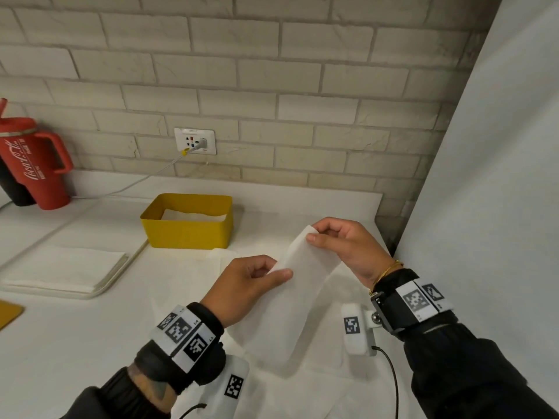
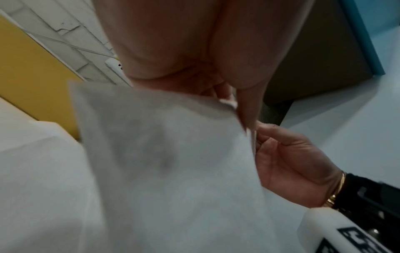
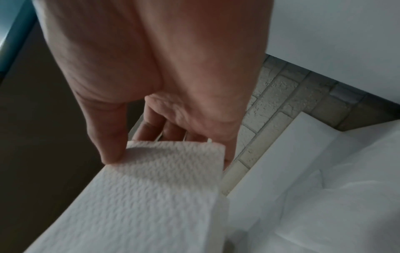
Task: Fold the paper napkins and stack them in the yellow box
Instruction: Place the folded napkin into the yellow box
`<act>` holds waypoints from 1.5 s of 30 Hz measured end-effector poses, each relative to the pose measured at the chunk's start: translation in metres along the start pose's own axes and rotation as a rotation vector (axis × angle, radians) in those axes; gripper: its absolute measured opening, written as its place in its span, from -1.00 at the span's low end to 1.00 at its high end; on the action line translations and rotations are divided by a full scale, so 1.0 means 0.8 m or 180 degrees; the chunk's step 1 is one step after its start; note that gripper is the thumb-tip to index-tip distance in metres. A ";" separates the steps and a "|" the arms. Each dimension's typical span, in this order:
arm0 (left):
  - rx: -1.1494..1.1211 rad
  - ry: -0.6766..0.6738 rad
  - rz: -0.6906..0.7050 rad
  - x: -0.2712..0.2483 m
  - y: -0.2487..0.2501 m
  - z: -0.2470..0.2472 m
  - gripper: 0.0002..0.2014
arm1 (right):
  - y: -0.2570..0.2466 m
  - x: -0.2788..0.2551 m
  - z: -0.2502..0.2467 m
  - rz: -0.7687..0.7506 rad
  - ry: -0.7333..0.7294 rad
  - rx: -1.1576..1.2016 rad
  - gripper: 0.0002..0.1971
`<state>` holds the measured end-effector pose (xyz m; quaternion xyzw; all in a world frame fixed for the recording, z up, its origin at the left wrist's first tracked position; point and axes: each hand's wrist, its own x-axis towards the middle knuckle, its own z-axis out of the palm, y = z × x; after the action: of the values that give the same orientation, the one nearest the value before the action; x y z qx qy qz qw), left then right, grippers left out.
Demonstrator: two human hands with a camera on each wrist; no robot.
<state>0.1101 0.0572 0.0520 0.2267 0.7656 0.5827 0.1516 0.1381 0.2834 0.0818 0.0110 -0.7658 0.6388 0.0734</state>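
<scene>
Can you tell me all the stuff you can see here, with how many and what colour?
napkin: one, white, held up between both hands
yellow box: one, yellow, on the counter, white napkin inside
napkin stack: one pile, white, on a tray left of the box
mug: one, red, far left by the wall
wall socket: one, white, cable plugged in
left hand: pinches the napkin's near corner
right hand: pinches the napkin's far corner

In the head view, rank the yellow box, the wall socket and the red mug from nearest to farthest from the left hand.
From the left hand, which pinches a napkin:
1. Yellow box, just beyond the hand on the counter, slightly left.
2. Wall socket, higher up on the brick wall behind the box.
3. Red mug, far left by the wall.
</scene>
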 end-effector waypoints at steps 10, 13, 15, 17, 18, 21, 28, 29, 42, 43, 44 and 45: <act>0.0830 0.0260 0.0083 0.005 -0.012 -0.023 -0.87 | 0.019 0.010 -0.020 0.0239 0.0508 -0.1565 -0.94; 0.1503 0.0226 0.0251 0.008 -0.002 -0.032 -0.89 | 0.000 0.001 -0.012 -0.0192 0.0261 -0.2325 -0.62; 0.2084 0.0052 0.0430 0.012 0.011 -0.034 -0.92 | -0.022 -0.004 0.009 -0.0411 -0.0430 -0.2592 -0.47; 0.2572 -0.0097 0.0632 0.016 0.026 -0.033 -0.92 | -0.034 -0.005 0.036 -0.0407 -0.0995 -0.2902 -0.55; 0.2726 -0.0123 0.0692 0.018 0.034 -0.034 -0.91 | -0.035 -0.003 0.045 -0.0348 -0.1118 -0.2923 -0.64; 0.2595 0.0009 0.0759 0.019 0.048 -0.045 -0.93 | -0.031 0.006 0.052 -0.0265 -0.0959 -0.2568 -0.86; 0.0544 0.0791 0.0435 0.010 0.042 -0.062 -0.91 | -0.007 0.003 0.029 0.0070 -0.0623 -0.1475 -0.88; 0.0542 0.0783 0.0437 0.010 0.042 -0.060 -0.93 | -0.006 0.002 0.032 0.0101 -0.0662 -0.1328 -0.90; -0.1126 0.0772 -0.0194 0.007 0.038 -0.059 -0.92 | 0.018 -0.012 0.035 0.0360 -0.0615 0.0163 -0.34; -0.1177 0.0806 -0.0221 0.007 0.038 -0.060 -0.90 | 0.019 -0.012 0.035 0.0378 -0.0575 0.0224 -0.43; -0.1156 0.0857 -0.0234 0.007 0.037 -0.060 -0.88 | 0.021 -0.013 0.035 0.0382 -0.0528 0.0255 -0.48; -0.1084 0.0909 -0.0226 0.007 0.037 -0.061 -0.85 | 0.022 -0.013 0.035 0.0375 -0.0488 0.0274 -0.50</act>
<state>0.0862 0.0260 0.0941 0.0860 0.6773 0.7240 0.0983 0.1439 0.2587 0.0584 0.0180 -0.7404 0.6715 -0.0237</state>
